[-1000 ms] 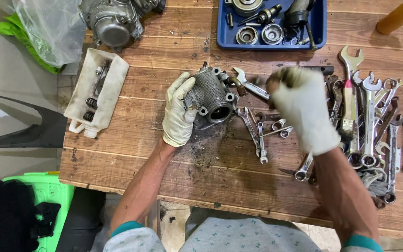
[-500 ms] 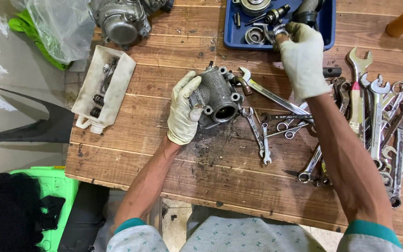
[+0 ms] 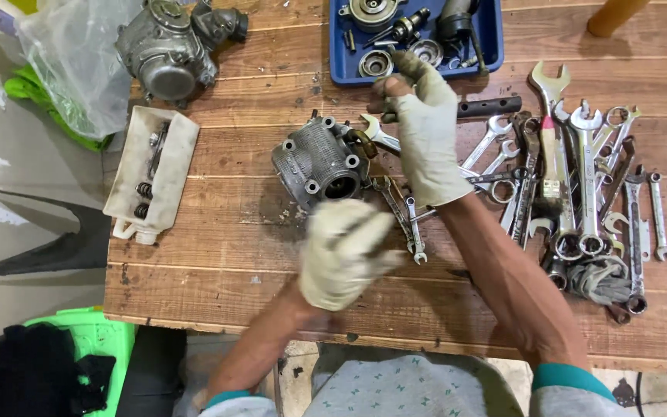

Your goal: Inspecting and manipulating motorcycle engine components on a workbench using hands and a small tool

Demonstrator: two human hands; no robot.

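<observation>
A grey finned engine cylinder (image 3: 319,161) lies on the wooden table (image 3: 218,270), with nothing touching it. My left hand (image 3: 345,251), in a dirty white glove, is blurred below the cylinder and hovers over the planks with its fingers loosely curled. My gloved right hand (image 3: 424,135) is above and right of the cylinder, just below the blue tray (image 3: 494,40). Its grimy fingertips are pinched together on what looks like a small dark part.
Several spanners (image 3: 580,185) are spread over the right side of the table. The blue tray holds bearings and small parts. A grey engine casing (image 3: 170,54) lies at the back left beside a plastic bag (image 3: 71,62). A cut white container (image 3: 152,174) holds springs. A green crate (image 3: 86,336) stands on the floor.
My left hand let go of the cylinder and pulled back toward me. My right hand came out of the blue tray toward the cylinder with its fingertips pinched.
</observation>
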